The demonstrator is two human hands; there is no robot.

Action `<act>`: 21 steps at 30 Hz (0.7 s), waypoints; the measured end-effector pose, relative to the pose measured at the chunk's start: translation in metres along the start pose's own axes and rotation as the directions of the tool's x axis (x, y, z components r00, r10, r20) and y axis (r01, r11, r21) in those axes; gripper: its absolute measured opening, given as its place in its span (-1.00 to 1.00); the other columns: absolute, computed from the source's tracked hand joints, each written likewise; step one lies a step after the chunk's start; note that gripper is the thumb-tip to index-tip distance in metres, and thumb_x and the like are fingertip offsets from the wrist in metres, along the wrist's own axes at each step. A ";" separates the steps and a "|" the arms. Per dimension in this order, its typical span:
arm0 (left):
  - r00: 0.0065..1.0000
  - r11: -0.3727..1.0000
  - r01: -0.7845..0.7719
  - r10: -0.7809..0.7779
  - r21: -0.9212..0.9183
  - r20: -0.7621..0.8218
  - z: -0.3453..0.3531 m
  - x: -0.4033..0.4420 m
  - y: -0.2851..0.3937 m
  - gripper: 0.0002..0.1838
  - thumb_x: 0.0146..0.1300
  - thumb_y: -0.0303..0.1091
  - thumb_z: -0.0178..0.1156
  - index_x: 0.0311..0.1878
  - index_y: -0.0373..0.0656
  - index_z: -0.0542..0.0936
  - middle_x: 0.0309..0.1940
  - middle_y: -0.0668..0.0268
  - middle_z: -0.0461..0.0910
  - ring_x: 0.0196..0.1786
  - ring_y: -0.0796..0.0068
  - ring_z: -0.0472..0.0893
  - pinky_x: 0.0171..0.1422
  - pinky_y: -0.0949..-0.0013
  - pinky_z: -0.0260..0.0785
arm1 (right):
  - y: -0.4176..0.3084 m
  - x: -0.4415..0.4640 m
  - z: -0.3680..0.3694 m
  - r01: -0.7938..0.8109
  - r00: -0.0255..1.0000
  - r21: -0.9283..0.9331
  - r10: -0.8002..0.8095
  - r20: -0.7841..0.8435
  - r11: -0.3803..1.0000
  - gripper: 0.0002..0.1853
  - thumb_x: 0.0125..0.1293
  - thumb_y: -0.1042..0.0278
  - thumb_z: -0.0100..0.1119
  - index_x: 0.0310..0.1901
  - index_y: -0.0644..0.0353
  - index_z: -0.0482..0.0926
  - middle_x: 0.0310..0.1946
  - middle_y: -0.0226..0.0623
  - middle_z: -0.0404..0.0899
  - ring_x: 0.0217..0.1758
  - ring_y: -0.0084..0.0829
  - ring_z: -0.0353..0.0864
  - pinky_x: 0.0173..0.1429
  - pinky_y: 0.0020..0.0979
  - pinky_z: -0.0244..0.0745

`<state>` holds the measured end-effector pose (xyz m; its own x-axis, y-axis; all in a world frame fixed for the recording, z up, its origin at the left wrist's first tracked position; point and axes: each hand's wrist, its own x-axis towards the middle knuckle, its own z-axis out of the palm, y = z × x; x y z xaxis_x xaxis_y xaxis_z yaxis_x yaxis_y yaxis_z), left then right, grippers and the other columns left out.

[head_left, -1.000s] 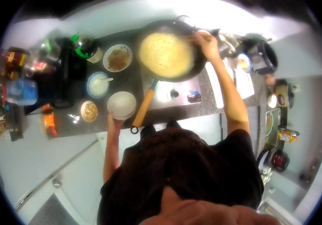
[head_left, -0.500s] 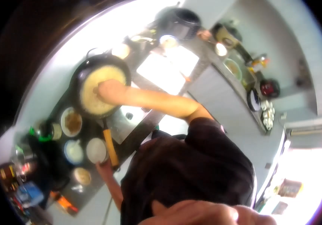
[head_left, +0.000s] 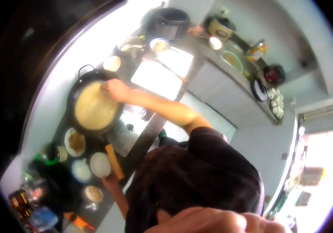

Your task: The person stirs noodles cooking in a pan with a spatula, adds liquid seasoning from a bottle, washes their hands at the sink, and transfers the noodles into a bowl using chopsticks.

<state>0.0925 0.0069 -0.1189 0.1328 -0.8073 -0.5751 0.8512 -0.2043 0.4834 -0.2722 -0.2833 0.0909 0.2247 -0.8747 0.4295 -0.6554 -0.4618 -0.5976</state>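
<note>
A pale yellow pancake-like layer (head_left: 94, 106) spreads over the inside of a black wok (head_left: 114, 126). Above its upper right edge is my right hand (head_left: 117, 90), fingers drawn together; whatever they hold, if anything, is too blurred to make out. My left hand (head_left: 110, 180) grips the edge of a white bowl (head_left: 101, 164), beside the wok's wooden handle (head_left: 114, 161). Left of that bowl stand a blue-rimmed bowl (head_left: 82, 171) with white contents and a white plate (head_left: 69, 141) of brown food.
A small bowl (head_left: 94, 193) stands below. Beyond the wok lie a white board (head_left: 162, 79), a bowl (head_left: 160, 45) and a black pot (head_left: 171, 24). Bottles and packets (head_left: 44, 218) crowd the lower left. Along the right counter are a sink basin (head_left: 232, 61) and several white cups (head_left: 276, 103).
My right hand has moved from over the middle of the wok to its upper right edge. My left hand stays at the white bowl. The whole view has shifted slightly.
</note>
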 end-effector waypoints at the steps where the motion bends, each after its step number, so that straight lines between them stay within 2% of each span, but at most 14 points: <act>1: 1.000 1.000 0.001 -0.002 -0.030 -0.015 0.017 -0.008 0.000 -0.39 0.20 -0.34 0.00 0.34 -0.32 0.23 0.28 -0.07 0.31 0.33 -0.01 0.33 0.42 -0.01 0.26 | 0.019 -0.001 0.010 0.187 0.975 -0.125 -0.199 -0.094 0.974 -0.84 0.19 0.37 0.04 -0.43 0.24 0.56 -0.49 -0.03 0.58 -0.37 0.01 0.59 -0.24 -0.09 0.49; 2: 1.000 1.000 -0.018 0.018 -0.025 0.006 0.013 -0.004 -0.002 -0.39 0.21 -0.33 0.00 0.34 -0.31 0.22 0.28 -0.06 0.31 0.33 0.00 0.33 0.41 -0.02 0.26 | 0.069 -0.001 0.039 0.358 0.924 -0.228 -0.379 -0.056 0.906 -0.86 0.16 0.37 0.05 -0.44 0.22 0.57 -0.50 -0.10 0.60 -0.40 -0.03 0.60 -0.28 -0.10 0.49; 3: 0.999 0.998 -0.054 0.054 -0.022 0.004 -0.003 0.001 -0.004 -0.39 0.22 -0.32 0.01 0.35 -0.31 0.22 0.28 -0.05 0.31 0.34 0.01 0.33 0.40 -0.03 0.27 | 0.044 -0.003 0.023 0.160 0.982 -0.332 -0.118 0.144 0.930 -0.86 0.14 0.35 0.09 -0.44 0.20 0.58 -0.50 -0.12 0.59 -0.44 -0.05 0.58 -0.32 -0.11 0.47; 4: 0.998 0.998 -0.061 0.061 -0.018 -0.027 0.004 0.004 -0.006 -0.39 0.24 -0.30 0.02 0.35 -0.30 0.22 0.28 -0.02 0.33 0.34 0.03 0.33 0.38 -0.03 0.27 | 0.064 -0.001 0.032 0.172 0.971 -0.366 -0.095 0.219 0.915 -0.87 0.12 0.33 0.12 -0.46 0.17 0.57 -0.52 -0.15 0.57 -0.48 -0.09 0.56 -0.36 -0.13 0.45; 5: 0.996 0.996 -0.093 0.093 0.003 -0.004 0.006 -0.002 -0.008 -0.39 0.22 -0.30 0.05 0.33 -0.28 0.24 0.28 0.00 0.33 0.34 0.04 0.33 0.38 -0.05 0.26 | 0.082 0.000 0.041 0.314 0.950 -0.288 -0.298 0.098 0.905 -0.87 0.11 0.32 0.16 -0.39 0.18 0.60 -0.49 -0.16 0.60 -0.47 -0.13 0.59 -0.34 -0.17 0.48; 7: 0.993 0.995 -0.104 0.103 -0.012 -0.057 -0.008 0.006 -0.012 -0.40 0.19 -0.33 0.06 0.31 -0.27 0.26 0.27 0.01 0.34 0.33 0.04 0.35 0.38 -0.06 0.26 | 0.045 0.003 0.019 0.160 0.984 -0.155 -0.145 0.102 0.975 -0.78 0.21 0.33 0.15 -0.20 0.26 0.63 -0.36 -0.15 0.66 -0.37 -0.17 0.66 -0.25 -0.28 0.55; 8: 0.987 0.990 -0.135 0.132 -0.032 -0.091 -0.008 0.004 -0.010 -0.40 0.19 -0.33 0.06 0.31 -0.27 0.26 0.27 0.01 0.34 0.33 0.04 0.35 0.38 -0.06 0.26 | 0.041 0.005 0.022 -0.068 0.993 0.054 0.062 0.096 0.996 -0.77 0.26 0.32 0.11 -0.18 0.29 0.62 -0.29 -0.10 0.67 -0.30 -0.19 0.68 -0.18 -0.27 0.56; 9: 0.990 0.992 -0.118 0.114 -0.040 -0.077 0.001 0.005 -0.010 -0.41 0.18 -0.35 0.06 0.31 -0.26 0.27 0.27 0.03 0.35 0.33 0.05 0.35 0.38 -0.07 0.25 | 0.030 0.006 0.023 -0.112 0.988 0.040 0.107 0.110 0.993 -0.73 0.29 0.30 0.08 -0.11 0.31 0.61 -0.22 -0.05 0.66 -0.22 -0.25 0.68 -0.08 -0.32 0.54; 11: 0.993 0.993 -0.101 0.097 -0.059 -0.068 0.009 0.001 -0.013 -0.41 0.17 -0.36 0.07 0.30 -0.25 0.28 0.27 0.04 0.35 0.33 0.06 0.36 0.38 -0.08 0.25 | 0.024 0.004 0.043 -0.274 0.961 0.288 0.252 0.110 0.918 -0.75 0.31 0.26 0.12 -0.17 0.25 0.66 -0.35 -0.09 0.67 -0.33 -0.28 0.66 -0.15 -0.33 0.52; 13: 0.988 0.984 -0.157 0.157 0.081 0.004 0.006 -0.008 -0.012 -0.48 0.23 -0.29 0.09 0.25 -0.26 0.35 0.22 0.06 0.41 0.29 0.13 0.40 0.35 0.00 0.29 | 0.011 0.006 0.051 -0.309 0.945 0.374 0.238 0.224 0.875 -0.74 0.31 0.24 0.13 -0.15 0.25 0.66 -0.35 -0.14 0.68 -0.33 -0.37 0.63 -0.15 -0.36 0.50; 14: 0.986 0.984 -0.166 0.167 0.070 -0.008 0.002 -0.008 -0.010 -0.48 0.23 -0.29 0.09 0.25 -0.26 0.35 0.22 0.06 0.41 0.29 0.13 0.40 0.35 0.00 0.29 | 0.005 0.006 0.054 -0.358 0.920 0.442 0.230 0.318 0.823 -0.73 0.32 0.23 0.14 -0.13 0.25 0.66 -0.35 -0.20 0.68 -0.33 -0.45 0.61 -0.15 -0.39 0.49; 17: 0.988 0.992 -0.129 0.129 0.007 -0.083 0.000 -0.004 -0.016 -0.55 0.17 -0.36 0.09 0.16 -0.20 0.38 0.14 0.15 0.45 0.24 0.14 0.43 0.34 -0.06 0.28 | -0.009 0.013 0.015 -0.339 0.921 0.566 0.142 0.363 0.752 -0.74 0.31 0.24 0.15 -0.14 0.24 0.67 -0.34 -0.27 0.68 -0.31 -0.53 0.59 -0.16 -0.42 0.48; 20: 0.983 0.985 -0.170 0.167 -0.035 -0.076 0.002 -0.006 -0.018 -0.60 0.19 -0.35 0.10 0.11 -0.18 0.40 0.08 0.18 0.47 0.20 0.17 0.45 0.31 -0.03 0.31 | -0.005 0.019 -0.006 -0.410 0.884 0.221 0.325 0.337 0.885 -0.73 0.32 0.30 0.07 -0.19 0.32 0.65 -0.48 -0.30 0.65 -0.42 -0.48 0.58 -0.24 -0.41 0.48; 21: 0.984 0.985 -0.168 0.165 -0.043 -0.070 -0.005 -0.001 -0.020 -0.60 0.19 -0.35 0.10 0.12 -0.18 0.40 0.09 0.18 0.46 0.21 0.16 0.45 0.31 -0.03 0.31 | 0.007 0.019 0.002 -0.405 0.882 0.218 0.318 0.347 0.888 -0.73 0.32 0.30 0.07 -0.19 0.32 0.65 -0.48 -0.30 0.65 -0.42 -0.48 0.58 -0.24 -0.41 0.48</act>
<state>0.0774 0.0144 -0.1313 0.3066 -0.7890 -0.5325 0.8378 -0.0419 0.5444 -0.2707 -0.3036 0.0935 0.2405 -0.9696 -0.0458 -0.5153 -0.0875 -0.8525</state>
